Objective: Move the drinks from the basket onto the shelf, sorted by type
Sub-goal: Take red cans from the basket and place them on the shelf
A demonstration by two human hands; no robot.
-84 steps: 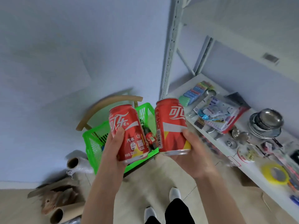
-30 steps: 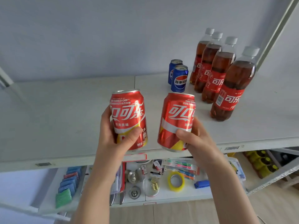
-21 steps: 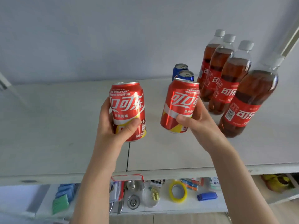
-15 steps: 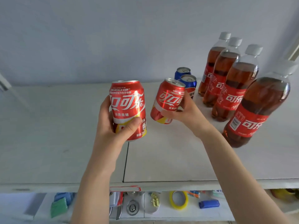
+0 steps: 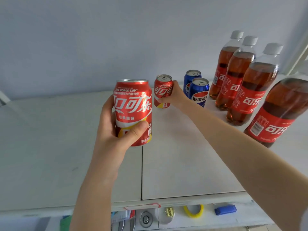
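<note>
right hand (image 5: 175, 95) stretched out to the back of the shelf (image 5: 183, 164), wrapped around a red can (image 5: 162, 90). upright, long axis vertical, bottom looks about down on the board, can't tell for sure if fully seated. sits just left of the two blue cans (image 5: 198, 90), small gap between, with the row of cola bottles (image 5: 236, 77) further right. so reds go left of the blues, looks like.

left hand (image 5: 115, 130) closed around the second red can (image 5: 133, 112), thumb across the front, held upright in the air, nearer the front edge and a bit left of the placed one. probably next: straight forward and slightly right, setting down in front of or beside the first red can. left hand clearly the one for it, already holding. just need to miss the right forearm crossing that lane. basket not in view.
</note>
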